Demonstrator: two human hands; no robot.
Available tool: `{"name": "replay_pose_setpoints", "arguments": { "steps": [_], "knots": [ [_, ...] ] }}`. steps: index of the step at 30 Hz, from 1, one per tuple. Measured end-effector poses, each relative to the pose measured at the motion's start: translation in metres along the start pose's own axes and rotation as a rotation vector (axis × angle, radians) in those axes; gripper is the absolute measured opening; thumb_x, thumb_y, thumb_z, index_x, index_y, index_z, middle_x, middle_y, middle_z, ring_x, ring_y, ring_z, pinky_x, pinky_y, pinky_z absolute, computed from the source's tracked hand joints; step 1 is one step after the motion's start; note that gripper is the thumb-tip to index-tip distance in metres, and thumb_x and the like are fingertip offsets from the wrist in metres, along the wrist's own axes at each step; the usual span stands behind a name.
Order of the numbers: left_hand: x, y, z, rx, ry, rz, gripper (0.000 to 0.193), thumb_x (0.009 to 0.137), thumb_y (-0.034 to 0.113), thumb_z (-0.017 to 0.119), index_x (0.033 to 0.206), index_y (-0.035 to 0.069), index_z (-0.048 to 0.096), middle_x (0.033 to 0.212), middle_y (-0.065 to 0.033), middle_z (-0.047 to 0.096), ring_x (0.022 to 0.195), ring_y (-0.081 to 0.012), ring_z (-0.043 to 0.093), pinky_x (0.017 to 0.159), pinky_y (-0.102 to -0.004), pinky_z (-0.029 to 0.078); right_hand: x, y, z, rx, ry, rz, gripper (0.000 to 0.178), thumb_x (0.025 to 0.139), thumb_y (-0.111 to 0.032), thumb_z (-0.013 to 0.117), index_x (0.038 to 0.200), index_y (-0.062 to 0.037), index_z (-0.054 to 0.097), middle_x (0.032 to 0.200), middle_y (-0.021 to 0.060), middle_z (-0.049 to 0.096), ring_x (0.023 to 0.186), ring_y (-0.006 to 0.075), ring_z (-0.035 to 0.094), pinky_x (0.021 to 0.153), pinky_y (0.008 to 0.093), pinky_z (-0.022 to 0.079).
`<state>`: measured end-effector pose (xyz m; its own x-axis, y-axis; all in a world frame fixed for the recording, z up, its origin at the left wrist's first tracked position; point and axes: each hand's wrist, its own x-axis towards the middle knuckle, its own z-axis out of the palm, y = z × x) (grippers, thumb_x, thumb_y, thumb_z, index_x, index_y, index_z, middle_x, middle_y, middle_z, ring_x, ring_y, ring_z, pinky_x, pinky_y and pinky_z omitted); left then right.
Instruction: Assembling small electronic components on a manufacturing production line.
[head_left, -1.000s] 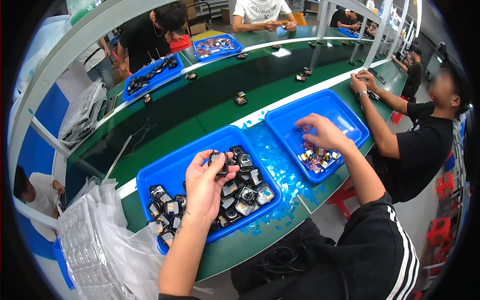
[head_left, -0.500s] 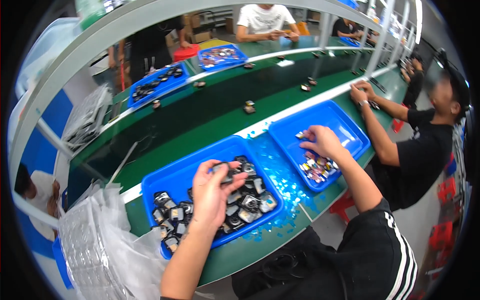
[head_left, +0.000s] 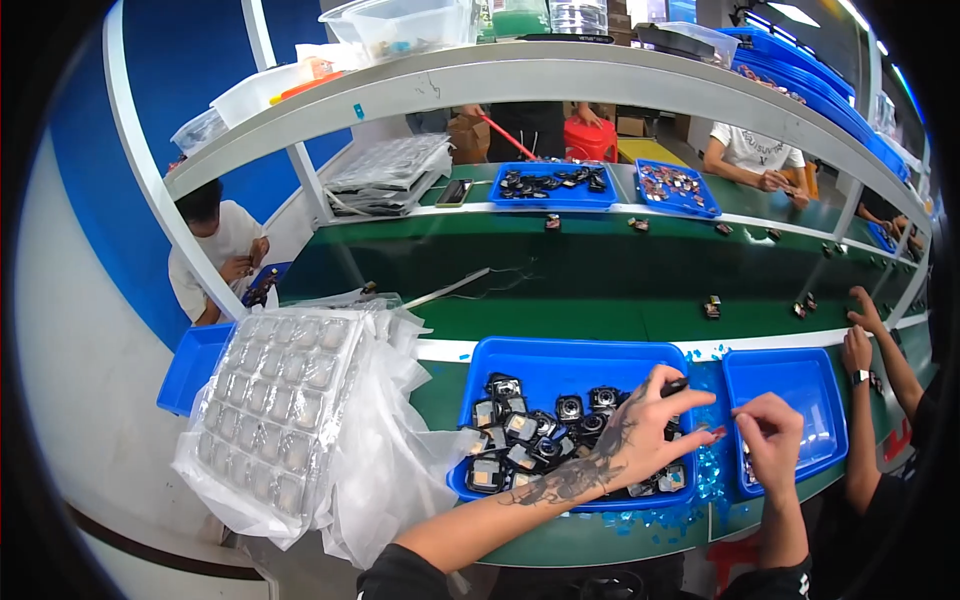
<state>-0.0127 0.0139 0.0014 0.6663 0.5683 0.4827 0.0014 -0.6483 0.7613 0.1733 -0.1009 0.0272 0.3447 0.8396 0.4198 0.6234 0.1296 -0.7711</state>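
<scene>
My left hand (head_left: 655, 430) is above the right side of a blue tray (head_left: 590, 349), its fingers curled around a small black camera-like unit (head_left: 676, 385) that they partly cover. Many similar black units with round lenses and grey square faces (head_left: 545, 430) lie heaped in that tray. My right hand (head_left: 772, 440) is just to the right, thumb and fingertips pinched together beside the left fingertips. What it pinches is too small to make out. Behind it stands a second blue tray (head_left: 790, 375), where a few small parts show at the lower left.
Blue film scraps (head_left: 712, 460) litter the green bench between the trays. Clear plastic blister trays (head_left: 285, 400) and bags (head_left: 390, 470) stand at left. A green conveyor (head_left: 580, 290) carries parts beyond, under a white shelf frame (head_left: 600, 72). A co-worker's arms (head_left: 868, 400) reach in at right.
The view has swung left, so the trays appear further right. My right hand has left the right tray's interior and come close to my left hand, which still holds the black unit.
</scene>
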Motion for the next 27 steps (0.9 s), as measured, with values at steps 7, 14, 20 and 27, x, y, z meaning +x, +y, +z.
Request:
{"name": "replay_pose_setpoints", "arguments": {
  "steps": [7, 14, 20, 27],
  "knots": [
    [0.007, 0.005, -0.005, -0.163, -0.044, 0.005, 0.017, 0.082, 0.018, 0.073, 0.093, 0.005, 0.07, 0.11, -0.0119, 0.053, 0.097, -0.0248, 0.059, 0.081, -0.035, 0.048, 0.002, -0.017, 0.019, 0.374, -0.062, 0.053, 0.005, 0.077, 0.007, 0.066, 0.08, 0.0055, 0.069, 0.079, 0.0117, 0.066, 0.07, 0.0132, 0.06, 0.06, 0.0224, 0.046],
    [-0.002, 0.005, 0.004, -0.237, -0.037, 0.044, 0.013, 0.082, 0.015, 0.072, 0.087, 0.003, 0.069, 0.109, -0.0128, 0.054, 0.098, -0.0253, 0.059, 0.08, -0.034, 0.048, -0.005, -0.014, 0.014, 0.548, -0.116, 0.216, 0.005, 0.076, 0.005, 0.067, 0.081, 0.005, 0.068, 0.08, 0.012, 0.067, 0.069, 0.013, 0.06, 0.062, 0.0238, 0.048],
    [-0.003, 0.004, 0.002, -0.074, -0.083, 0.157, 0.012, 0.081, 0.014, 0.071, 0.087, 0.004, 0.07, 0.11, -0.0137, 0.054, 0.099, -0.0283, 0.06, 0.083, -0.0365, 0.049, -0.009, -0.004, 0.004, 0.601, -0.265, 0.231, 0.008, 0.075, 0.0, 0.072, 0.079, 0.0039, 0.067, 0.079, 0.0105, 0.066, 0.073, 0.0134, 0.061, 0.064, 0.0237, 0.047],
    [0.004, 0.007, -0.01, 0.157, -0.064, 0.27, 0.012, 0.075, 0.013, 0.075, 0.084, 0.007, 0.071, 0.104, -0.0105, 0.058, 0.093, -0.0272, 0.061, 0.08, -0.0372, 0.05, 0.025, 0.011, 0.011, 0.601, -0.419, 0.32, 0.011, 0.088, -0.011, 0.066, 0.084, -0.003, 0.059, 0.075, -0.0026, 0.056, 0.068, 0.0051, 0.051, 0.062, 0.0217, 0.043]
  ]
}}
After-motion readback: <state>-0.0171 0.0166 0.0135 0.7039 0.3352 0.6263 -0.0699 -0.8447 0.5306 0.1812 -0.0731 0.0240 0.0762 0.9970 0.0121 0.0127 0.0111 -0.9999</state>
